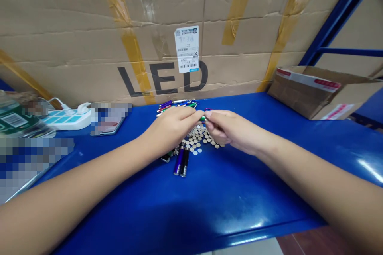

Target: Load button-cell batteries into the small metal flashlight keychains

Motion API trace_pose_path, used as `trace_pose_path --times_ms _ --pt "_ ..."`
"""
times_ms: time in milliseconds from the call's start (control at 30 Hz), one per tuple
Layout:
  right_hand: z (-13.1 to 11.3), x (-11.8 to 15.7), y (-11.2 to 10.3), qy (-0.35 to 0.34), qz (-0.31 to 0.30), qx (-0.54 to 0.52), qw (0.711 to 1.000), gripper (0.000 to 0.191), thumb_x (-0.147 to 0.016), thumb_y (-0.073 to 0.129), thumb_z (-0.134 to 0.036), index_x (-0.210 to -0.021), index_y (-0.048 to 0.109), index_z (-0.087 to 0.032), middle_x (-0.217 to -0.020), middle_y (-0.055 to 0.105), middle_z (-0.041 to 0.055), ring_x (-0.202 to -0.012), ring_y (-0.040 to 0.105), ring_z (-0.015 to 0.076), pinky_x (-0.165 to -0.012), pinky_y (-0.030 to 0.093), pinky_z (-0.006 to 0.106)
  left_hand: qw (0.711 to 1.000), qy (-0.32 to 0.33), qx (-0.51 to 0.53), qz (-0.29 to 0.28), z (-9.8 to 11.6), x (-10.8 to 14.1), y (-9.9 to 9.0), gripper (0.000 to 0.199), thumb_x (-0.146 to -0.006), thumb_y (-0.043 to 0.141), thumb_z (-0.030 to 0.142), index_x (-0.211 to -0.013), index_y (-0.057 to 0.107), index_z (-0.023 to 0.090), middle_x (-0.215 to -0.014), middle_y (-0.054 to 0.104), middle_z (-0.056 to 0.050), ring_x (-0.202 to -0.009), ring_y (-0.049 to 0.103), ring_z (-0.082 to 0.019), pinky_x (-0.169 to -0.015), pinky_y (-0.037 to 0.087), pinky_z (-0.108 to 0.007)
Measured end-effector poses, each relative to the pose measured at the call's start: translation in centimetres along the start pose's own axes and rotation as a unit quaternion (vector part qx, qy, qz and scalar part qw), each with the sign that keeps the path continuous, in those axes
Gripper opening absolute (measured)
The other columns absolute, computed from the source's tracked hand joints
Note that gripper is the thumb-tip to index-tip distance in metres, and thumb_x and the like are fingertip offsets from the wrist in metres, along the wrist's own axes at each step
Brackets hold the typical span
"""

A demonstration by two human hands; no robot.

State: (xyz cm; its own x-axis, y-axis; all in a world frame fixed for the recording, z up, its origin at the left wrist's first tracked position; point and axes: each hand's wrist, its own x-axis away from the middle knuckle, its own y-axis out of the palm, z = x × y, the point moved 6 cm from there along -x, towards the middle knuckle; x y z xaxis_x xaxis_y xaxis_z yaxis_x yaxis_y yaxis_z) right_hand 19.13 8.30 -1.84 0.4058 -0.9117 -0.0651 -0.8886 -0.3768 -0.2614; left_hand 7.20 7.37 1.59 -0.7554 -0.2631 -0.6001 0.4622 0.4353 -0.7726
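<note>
My left hand [170,129] and my right hand [230,129] meet above the blue table, with their fingertips pinched on a small green metal tube [203,118], probably a keychain torch. A blue clip loop [208,109] shows just above my right fingers. Under my hands lies a loose spread of button cells [199,141], partly hidden. Nearer me, a purple torch body [178,160] and a black one [184,162] lie side by side. Beyond my hands is a bundle of slim multicoloured metal tubes [176,105].
A large cardboard carton [161,36] printed LED stands along the table's back edge. An open carton [308,93] sits at the right. To the left are a white power strip [68,119], a pixelated phone [107,121], a plastic bottle [20,121] and a pixelated package [30,163].
</note>
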Motion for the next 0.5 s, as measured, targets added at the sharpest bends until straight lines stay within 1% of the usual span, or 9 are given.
trace_pose_path --times_ms 67,133,167,233,267,300,333,400,500 --pt "-0.2 0.0 0.1 0.021 -0.031 -0.046 0.998 0.034 -0.094 0.031 -0.041 -0.067 0.04 -0.022 -0.043 0.029 -0.0086 -0.036 0.021 0.0086 -0.039 0.021 0.023 0.999 0.024 -0.04 0.003 0.1 -0.4 -0.5 0.03 -0.097 0.036 0.022 -0.112 0.061 0.014 -0.087 0.067 -0.008 -0.078 0.06 -0.017 -0.068 0.045 -0.028" --pt "-1.1 0.0 -1.5 -0.02 -0.003 0.051 0.998 0.037 -0.094 0.032 -0.044 -0.07 0.047 -0.021 -0.047 0.041 -0.0053 -0.04 0.033 0.0094 -0.042 0.027 0.023 1.0 0.002 -0.026 0.012 -0.4 -0.8 -1.1 0.029 -0.097 0.039 0.022 -0.114 0.06 0.014 -0.093 0.067 -0.009 -0.084 0.061 -0.017 -0.072 0.046 -0.028" --pt "-1.7 0.1 -2.8 -0.056 0.038 0.134 0.989 0.038 -0.094 0.033 -0.046 -0.073 0.05 -0.02 -0.054 0.051 -0.0021 -0.046 0.042 0.0107 -0.046 0.032 0.024 0.999 -0.027 -0.009 0.021 -0.8 -0.9 -1.4 0.028 -0.097 0.04 0.023 -0.114 0.06 0.014 -0.097 0.067 -0.009 -0.088 0.061 -0.017 -0.075 0.047 -0.028" --pt "-2.7 0.6 -6.1 -0.117 0.163 0.329 0.923 0.034 -0.091 0.043 -0.045 -0.072 0.054 -0.02 -0.067 0.059 0.002 -0.06 0.051 0.0136 -0.055 0.036 0.026 0.995 -0.093 0.026 0.031 -1.8 -0.9 -1.9 0.026 -0.096 0.043 0.024 -0.115 0.059 0.014 -0.101 0.066 -0.008 -0.094 0.061 -0.017 -0.082 0.047 -0.028" --pt "-2.6 0.7 -7.5 -0.107 0.2 0.388 0.893 0.03 -0.088 0.048 -0.043 -0.071 0.055 -0.02 -0.07 0.061 0.0029 -0.064 0.053 0.0152 -0.058 0.037 0.027 0.991 -0.121 0.039 0.032 -2.2 -0.8 -1.9 0.026 -0.096 0.044 0.024 -0.116 0.058 0.015 -0.103 0.066 -0.008 -0.096 0.061 -0.017 -0.085 0.047 -0.029" --pt "-2.1 0.7 -8.7 -0.086 0.209 0.421 0.879 0.027 -0.086 0.051 -0.042 -0.073 0.057 -0.02 -0.071 0.062 0.0029 -0.066 0.054 0.0161 -0.059 0.038 0.028 0.989 -0.138 0.048 0.029 -2.5 -0.7 -1.9 0.026 -0.095 0.045 0.024 -0.117 0.057 0.015 -0.105 0.065 -0.008 -0.098 0.061 -0.016 -0.087 0.047 -0.029" --pt "-1.4 0.5 -9.5 -0.063 0.186 0.443 0.875 0.022 -0.084 0.054 -0.04 -0.076 0.059 -0.021 -0.073 0.064 0.0025 -0.067 0.056 0.0166 -0.06 0.039 0.028 0.987 -0.148 0.057 0.023 -2.7 -0.5 -1.7 0.027 -0.095 0.045 0.023 -0.118 0.056 0.015 -0.106 0.065 -0.008 -0.1 0.06 -0.016 -0.088 0.047 -0.029" --pt "0.3 0.1 -10.0 -0.027 0.098 0.488 0.867 0.013 -0.081 0.056 -0.031 -0.085 0.064 -0.021 -0.08 0.066 0.0023 -0.071 0.058 0.0171 -0.065 0.042 0.029 0.985 -0.155 0.071 0.005 -2.8 -0.2 -1.2 0.027 -0.095 0.045 0.021 -0.119 0.055 0.015 -0.109 0.064 -0.008 -0.102 0.059 -0.017 -0.09 0.047 -0.03" --pt "2.0 -0.2 -9.9 0.026 0.01 0.55 0.835 0.018 -0.076 0.053 -0.017 -0.088 0.068 -0.021 -0.091 0.068 0.004 -0.081 0.06 0.0183 -0.072 0.044 0.029 0.985 -0.153 0.079 -0.032 -2.6 0.1 -0.3 0.025 -0.095 0.044 0.021 -0.117 0.056 0.015 -0.109 0.063 -0.008 -0.102 0.059 -0.017 -0.09 0.047 -0.031"
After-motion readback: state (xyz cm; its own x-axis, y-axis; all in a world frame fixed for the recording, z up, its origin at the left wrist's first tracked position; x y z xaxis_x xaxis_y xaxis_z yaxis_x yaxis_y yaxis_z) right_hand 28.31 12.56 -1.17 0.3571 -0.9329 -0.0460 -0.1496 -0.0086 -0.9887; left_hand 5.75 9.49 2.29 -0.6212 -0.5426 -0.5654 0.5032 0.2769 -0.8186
